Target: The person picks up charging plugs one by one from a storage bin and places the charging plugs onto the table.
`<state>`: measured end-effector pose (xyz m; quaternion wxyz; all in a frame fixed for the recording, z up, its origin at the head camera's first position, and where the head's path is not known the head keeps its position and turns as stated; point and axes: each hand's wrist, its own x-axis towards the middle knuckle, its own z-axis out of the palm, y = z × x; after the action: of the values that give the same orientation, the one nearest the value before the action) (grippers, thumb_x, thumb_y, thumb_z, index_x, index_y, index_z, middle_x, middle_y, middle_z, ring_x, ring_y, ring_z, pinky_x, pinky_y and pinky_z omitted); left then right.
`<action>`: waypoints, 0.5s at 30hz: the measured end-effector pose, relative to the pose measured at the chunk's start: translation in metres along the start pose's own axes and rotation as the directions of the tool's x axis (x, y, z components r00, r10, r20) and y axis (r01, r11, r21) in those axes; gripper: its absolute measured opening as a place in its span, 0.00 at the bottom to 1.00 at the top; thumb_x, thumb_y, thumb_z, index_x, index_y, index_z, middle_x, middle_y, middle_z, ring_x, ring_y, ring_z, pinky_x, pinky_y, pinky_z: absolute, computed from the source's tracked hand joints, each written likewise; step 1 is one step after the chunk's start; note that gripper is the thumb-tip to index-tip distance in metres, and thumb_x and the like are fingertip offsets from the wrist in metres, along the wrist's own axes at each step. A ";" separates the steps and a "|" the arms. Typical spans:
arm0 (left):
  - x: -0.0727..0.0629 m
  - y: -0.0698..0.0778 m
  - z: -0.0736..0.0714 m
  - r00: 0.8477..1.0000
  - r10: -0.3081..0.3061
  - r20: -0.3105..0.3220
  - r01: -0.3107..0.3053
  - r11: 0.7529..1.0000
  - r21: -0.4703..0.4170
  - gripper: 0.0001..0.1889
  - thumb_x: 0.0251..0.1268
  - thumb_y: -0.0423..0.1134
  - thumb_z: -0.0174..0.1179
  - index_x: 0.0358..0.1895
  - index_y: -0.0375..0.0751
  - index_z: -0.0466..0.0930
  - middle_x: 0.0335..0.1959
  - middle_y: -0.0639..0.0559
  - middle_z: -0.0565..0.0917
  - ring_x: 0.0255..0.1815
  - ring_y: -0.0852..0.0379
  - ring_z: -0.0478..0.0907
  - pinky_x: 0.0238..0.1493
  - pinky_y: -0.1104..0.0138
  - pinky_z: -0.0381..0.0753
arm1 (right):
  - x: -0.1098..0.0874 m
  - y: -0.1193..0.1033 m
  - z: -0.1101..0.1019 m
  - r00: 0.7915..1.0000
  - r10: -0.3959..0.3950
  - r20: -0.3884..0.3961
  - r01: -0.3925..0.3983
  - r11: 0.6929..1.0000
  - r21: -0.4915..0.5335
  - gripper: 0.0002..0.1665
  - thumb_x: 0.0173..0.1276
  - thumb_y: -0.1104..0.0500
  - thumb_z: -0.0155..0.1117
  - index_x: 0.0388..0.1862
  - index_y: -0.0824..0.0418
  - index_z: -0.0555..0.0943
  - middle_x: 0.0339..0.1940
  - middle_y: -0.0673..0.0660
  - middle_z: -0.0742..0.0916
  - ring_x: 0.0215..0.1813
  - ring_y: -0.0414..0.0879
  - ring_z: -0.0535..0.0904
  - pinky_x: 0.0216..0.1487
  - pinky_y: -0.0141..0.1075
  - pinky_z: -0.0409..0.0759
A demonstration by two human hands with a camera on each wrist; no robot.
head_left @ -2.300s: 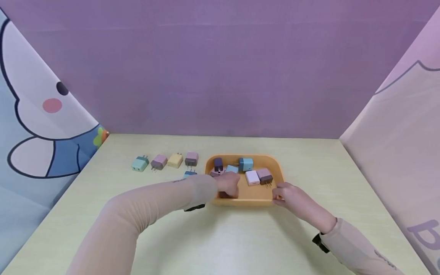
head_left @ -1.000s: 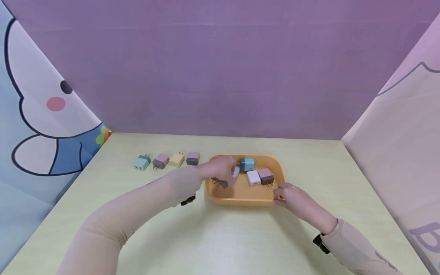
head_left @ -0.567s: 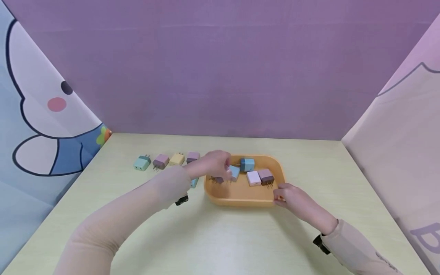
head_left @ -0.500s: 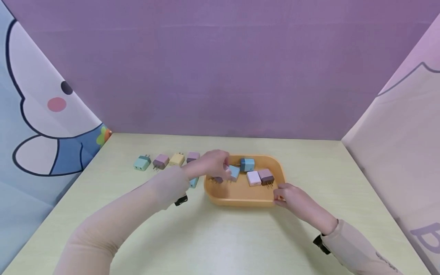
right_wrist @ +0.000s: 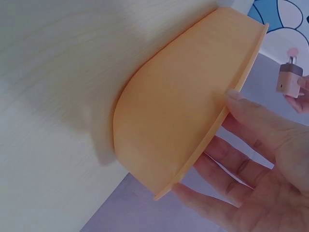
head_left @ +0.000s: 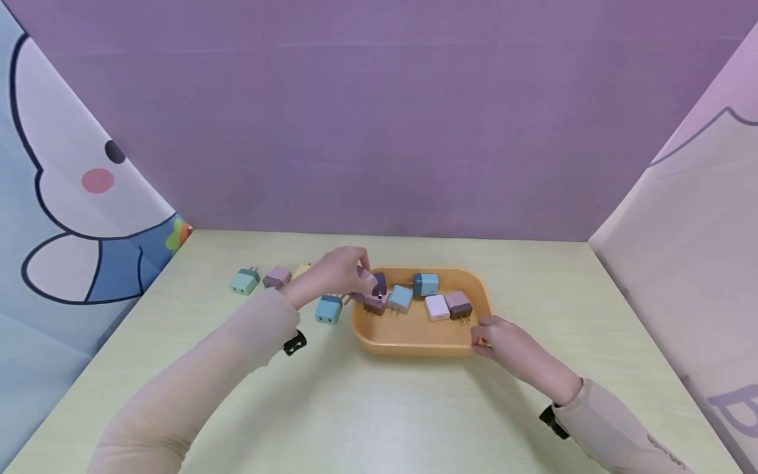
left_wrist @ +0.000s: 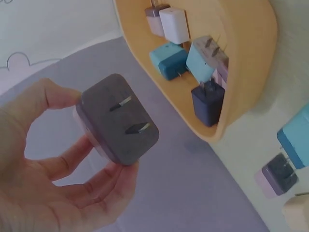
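My left hand pinches a pink charger plug with a dark grey prong face, thumb on one side and fingers on the other. In the head view it is above the left end of an orange tray. Its two flat prongs face the left wrist camera. My right hand grips the tray's near right corner, the thumb outside the rim and the fingers over the inside. Inside the tray lie a navy plug, two blue plugs, a white one and pink-and-dark ones.
On the table left of the tray lie a blue plug, a green plug, a pink-and-grey plug and a yellow plug partly behind my left hand. A purple backdrop stands behind the table, with printed panels at both sides.
My left hand has lifted a pink charger plug from the tray's front left and moved up and left to the tray's left end. The right hand stays on the tray's corner.
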<state>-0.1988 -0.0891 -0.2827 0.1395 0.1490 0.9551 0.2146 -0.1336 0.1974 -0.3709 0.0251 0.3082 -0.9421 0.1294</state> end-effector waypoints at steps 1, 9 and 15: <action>0.000 -0.003 -0.001 1.000 -0.011 0.001 0.011 1.000 -0.017 0.14 0.50 0.39 0.59 0.41 0.38 0.72 0.33 0.48 0.77 0.30 0.56 0.74 0.29 0.67 0.72 | 0.000 0.000 0.000 1.000 -0.001 -0.001 0.001 1.000 0.001 0.07 0.49 0.63 0.68 0.20 0.56 0.77 0.22 0.46 0.74 0.25 0.37 0.68 0.26 0.29 0.70; -0.004 -0.027 -0.005 0.997 -0.060 -0.043 0.059 0.998 -0.019 0.16 0.50 0.40 0.59 0.41 0.35 0.72 0.30 0.47 0.78 0.30 0.55 0.73 0.30 0.67 0.72 | 0.001 0.001 0.000 1.000 -0.016 -0.005 0.016 1.000 -0.007 0.07 0.49 0.63 0.68 0.20 0.57 0.77 0.22 0.46 0.74 0.25 0.37 0.67 0.26 0.28 0.70; -0.006 -0.049 -0.004 0.989 -0.137 -0.049 0.133 0.989 -0.071 0.17 0.52 0.41 0.57 0.42 0.34 0.70 0.32 0.45 0.77 0.30 0.53 0.73 0.31 0.66 0.71 | 0.001 0.001 0.000 1.000 -0.014 -0.003 0.014 1.000 -0.003 0.07 0.49 0.63 0.68 0.20 0.56 0.77 0.22 0.46 0.74 0.25 0.37 0.68 0.26 0.29 0.70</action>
<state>-0.2061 -0.1347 -0.2998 0.1329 0.0735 0.9587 0.2405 -0.1345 0.1977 -0.3710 0.0281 0.3146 -0.9401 0.1281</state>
